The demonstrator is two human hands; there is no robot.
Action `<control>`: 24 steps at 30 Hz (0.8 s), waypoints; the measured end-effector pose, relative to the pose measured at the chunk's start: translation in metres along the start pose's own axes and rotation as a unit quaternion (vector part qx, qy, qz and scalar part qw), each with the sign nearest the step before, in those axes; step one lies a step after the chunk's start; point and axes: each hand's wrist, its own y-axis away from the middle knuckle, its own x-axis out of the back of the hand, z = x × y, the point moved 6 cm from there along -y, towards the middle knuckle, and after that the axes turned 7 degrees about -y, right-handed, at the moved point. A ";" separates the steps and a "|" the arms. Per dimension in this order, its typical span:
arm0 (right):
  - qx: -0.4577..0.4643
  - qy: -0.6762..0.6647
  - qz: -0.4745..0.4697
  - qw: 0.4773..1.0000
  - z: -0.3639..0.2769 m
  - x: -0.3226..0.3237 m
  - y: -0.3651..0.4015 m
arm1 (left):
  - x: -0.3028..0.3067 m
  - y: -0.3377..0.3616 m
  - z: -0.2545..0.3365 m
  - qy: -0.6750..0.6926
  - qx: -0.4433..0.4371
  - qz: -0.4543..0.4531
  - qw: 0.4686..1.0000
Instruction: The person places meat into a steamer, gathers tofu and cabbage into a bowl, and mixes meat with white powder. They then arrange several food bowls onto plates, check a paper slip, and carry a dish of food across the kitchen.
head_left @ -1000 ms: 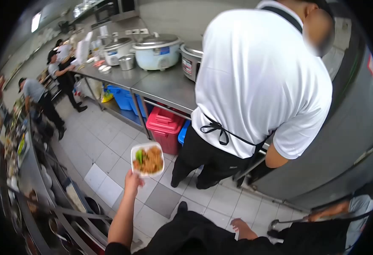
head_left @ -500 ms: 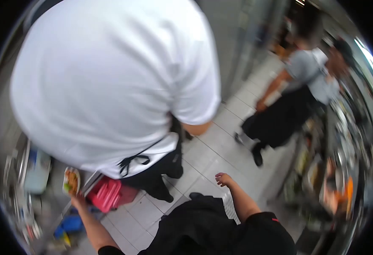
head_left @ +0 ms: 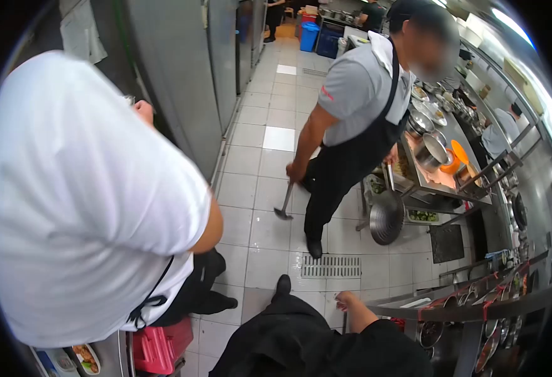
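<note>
My right hand (head_left: 346,301) hangs low beside my black apron, loosely bent and holding nothing, close to the metal rail of a rack. My left hand is out of view. A white dish of food (head_left: 86,359) shows at the lower left edge, below a person in a white shirt (head_left: 93,201); whether anything holds it is hidden. Facing me, a person in a grey shirt and black apron (head_left: 370,107) carries a ladle (head_left: 282,213) in one hand and a perforated skimmer (head_left: 387,217) in the other.
A pink plastic container (head_left: 163,347) stands at lower left. Tall steel cabinets (head_left: 178,81) line the left side. A floor drain grate (head_left: 331,266) lies ahead. On the right are a steel worktable with a pot (head_left: 431,152) and a rack rail (head_left: 452,311). Blue bins (head_left: 309,36) stand far back.
My view has swung upward and to the right. My left hand, earlier at the dish, has left the view. The grey-shirted person now faces me, with ladle and skimmer visible.
</note>
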 end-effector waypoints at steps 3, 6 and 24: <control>0.015 -0.009 -0.027 0.999 -0.035 -0.006 -0.008 | -0.123 0.166 0.042 -0.088 -0.174 -0.436 0.879; 0.086 -0.033 -0.046 0.995 -0.069 0.002 -0.004 | -0.164 0.351 0.139 0.147 -0.416 -0.645 0.624; 0.099 -0.210 -0.010 0.973 0.087 0.045 -0.044 | -0.320 0.697 0.579 -0.257 -0.603 -0.678 0.332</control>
